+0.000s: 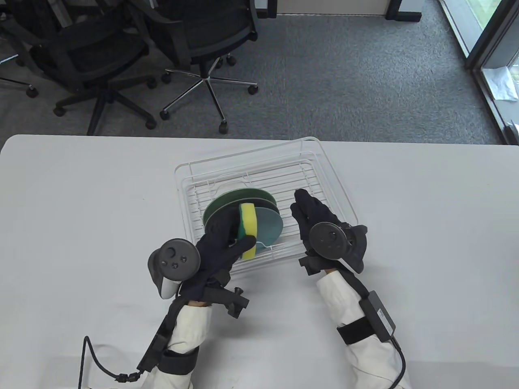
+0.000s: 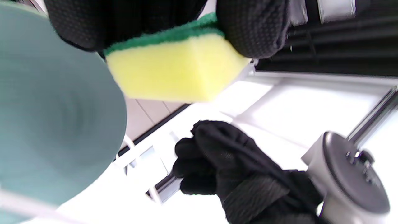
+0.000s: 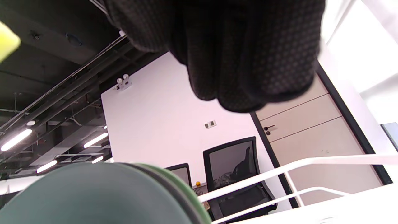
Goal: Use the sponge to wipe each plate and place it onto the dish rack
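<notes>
A white wire dish rack [image 1: 336, 182] sits mid-table with several green plates [image 1: 227, 200] standing on edge in it; the nearest is a teal plate [image 1: 269, 227], also large in the left wrist view [image 2: 56, 124]. My left hand [image 1: 223, 239] grips a yellow sponge with a green scrub side [image 1: 248, 227] [image 2: 174, 68] just in front of the teal plate. My right hand [image 1: 310, 212] hovers over the rack to the right of the plates, fingers straight, holding nothing. The right wrist view shows the plates' rims [image 3: 124, 193] from below and a rack wire [image 3: 311, 165].
Black office chairs [image 1: 202, 36] stand on the carpet beyond the table's far edge. White tabletop [image 1: 425, 227] spreads to both sides of the rack. A cable [image 1: 93, 356] trails from my left sleeve.
</notes>
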Demonstrator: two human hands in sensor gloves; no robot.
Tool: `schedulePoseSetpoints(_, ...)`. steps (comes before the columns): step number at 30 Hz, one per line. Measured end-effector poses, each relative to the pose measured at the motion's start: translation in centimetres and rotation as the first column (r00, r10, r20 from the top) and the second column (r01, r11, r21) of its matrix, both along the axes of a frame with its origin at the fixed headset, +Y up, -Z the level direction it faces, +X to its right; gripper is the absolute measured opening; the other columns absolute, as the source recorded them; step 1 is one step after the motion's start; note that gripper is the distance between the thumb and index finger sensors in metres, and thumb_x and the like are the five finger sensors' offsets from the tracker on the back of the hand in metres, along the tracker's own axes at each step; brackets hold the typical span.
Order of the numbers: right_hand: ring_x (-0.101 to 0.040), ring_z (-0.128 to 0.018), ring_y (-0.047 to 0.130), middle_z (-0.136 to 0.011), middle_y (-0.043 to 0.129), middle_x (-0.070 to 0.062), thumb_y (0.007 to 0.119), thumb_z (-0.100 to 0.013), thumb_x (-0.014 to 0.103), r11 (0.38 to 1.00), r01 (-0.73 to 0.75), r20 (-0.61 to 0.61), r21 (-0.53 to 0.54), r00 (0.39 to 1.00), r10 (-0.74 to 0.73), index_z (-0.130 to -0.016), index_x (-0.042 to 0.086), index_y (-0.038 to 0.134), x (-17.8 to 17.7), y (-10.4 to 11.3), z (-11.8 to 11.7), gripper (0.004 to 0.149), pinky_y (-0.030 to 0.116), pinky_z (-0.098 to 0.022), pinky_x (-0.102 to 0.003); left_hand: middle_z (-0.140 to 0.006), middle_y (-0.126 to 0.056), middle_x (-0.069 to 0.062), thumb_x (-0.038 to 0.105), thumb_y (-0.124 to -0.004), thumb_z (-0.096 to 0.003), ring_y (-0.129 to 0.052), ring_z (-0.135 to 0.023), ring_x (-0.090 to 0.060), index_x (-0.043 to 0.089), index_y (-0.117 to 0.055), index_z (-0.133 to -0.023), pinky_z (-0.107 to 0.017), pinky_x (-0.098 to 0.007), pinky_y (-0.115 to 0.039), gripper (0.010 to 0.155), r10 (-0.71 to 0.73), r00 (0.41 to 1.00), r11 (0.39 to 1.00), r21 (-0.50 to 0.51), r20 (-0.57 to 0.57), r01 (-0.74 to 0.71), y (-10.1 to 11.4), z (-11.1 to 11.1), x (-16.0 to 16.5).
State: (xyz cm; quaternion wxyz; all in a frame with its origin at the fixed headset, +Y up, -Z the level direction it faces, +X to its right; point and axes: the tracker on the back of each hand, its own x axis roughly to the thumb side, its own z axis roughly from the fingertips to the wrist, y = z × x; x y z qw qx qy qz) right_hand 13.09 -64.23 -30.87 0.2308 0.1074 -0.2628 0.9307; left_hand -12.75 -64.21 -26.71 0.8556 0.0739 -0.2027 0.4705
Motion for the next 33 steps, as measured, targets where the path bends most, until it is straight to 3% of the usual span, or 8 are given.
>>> schedulePoseSetpoints(7, -0.037, -0.057, 0.098, -0.078, 0.093, -0.020, 0.069, -0.060, 0.028, 0.998, 0.066, 0.048, 0.000, 0.997, -0.066, -0.096, 0.006, 0.072, 3.8, -2.1, 1.2, 0.042, 0.090, -0.039, -0.040, -0.097, -0.083, -0.027, 0.040, -0.083, -0.0488, -0.091, -0.079, -0.047, 0.003, -0.067, -0.103, -0.058, -0.057, -0.080, 0.068, -0.222, 0.966, 0.972, -0.045, 0.132, 0.230, -3.0, -0.2, 4.8)
schedulePoseSetpoints(16, -0.038, -0.057, 0.097, -0.078, 0.092, -0.020, 0.067, -0.061, 0.029, 0.985, 0.174, 0.095, -0.007, 0.980, -0.173, -0.096, 0.005, 0.072, 7.3, -4.7, 2.3, 0.043, 0.089, -0.040, -0.040, -0.098, -0.080, -0.026, 0.041, -0.084, -0.0477, -0.083, -0.085, -0.050, 0.005, -0.068, -0.102, -0.061, -0.058, -0.076, 0.067, -0.534, 0.807, 0.836, 0.011, 0.252, 0.549, -6.4, 0.3, 9.3)
schedulePoseSetpoints(20, -0.038, -0.057, 0.097, -0.078, 0.092, -0.021, 0.067, -0.061, 0.029, 0.977, 0.214, 0.113, -0.016, 0.971, -0.211, -0.096, 0.005, 0.072, 8.5, -5.4, 2.4, 0.043, 0.089, -0.040, -0.040, -0.102, -0.076, -0.029, 0.041, -0.084, -0.0475, -0.084, -0.085, -0.050, 0.005, -0.067, -0.104, -0.062, -0.059, -0.075, 0.069, -0.643, 0.718, 0.752, 0.043, 0.267, 0.658, -8.2, 0.6, 10.7)
schedulePoseSetpoints(29, -0.038, -0.058, 0.097, -0.079, 0.092, -0.021, 0.066, -0.062, 0.029, 0.957, 0.289, 0.157, -0.005, 0.946, -0.284, -0.097, 0.004, 0.071, 10.1, -5.8, 2.8, 0.043, 0.089, -0.040, -0.040, -0.100, -0.079, -0.027, 0.044, -0.085, -0.0456, -0.086, -0.083, -0.048, 0.006, -0.068, -0.104, -0.061, -0.058, -0.077, 0.072, -0.882, 0.415, 0.453, 0.157, 0.225, 0.878, -11.9, 1.4, 12.8)
schedulePoseSetpoints(33, -0.038, -0.058, 0.097, -0.079, 0.092, -0.021, 0.066, -0.062, 0.029, 0.954, 0.300, 0.159, -0.011, 0.942, -0.295, -0.097, 0.004, 0.071, 10.2, -6.0, 2.7, 0.043, 0.089, -0.040, -0.040, -0.100, -0.079, -0.027, 0.045, -0.085, -0.0453, -0.086, -0.083, -0.047, 0.007, -0.068, -0.104, -0.061, -0.058, -0.077, 0.072, -0.902, 0.376, 0.414, 0.176, 0.214, 0.893, -12.2, 1.7, 13.1)
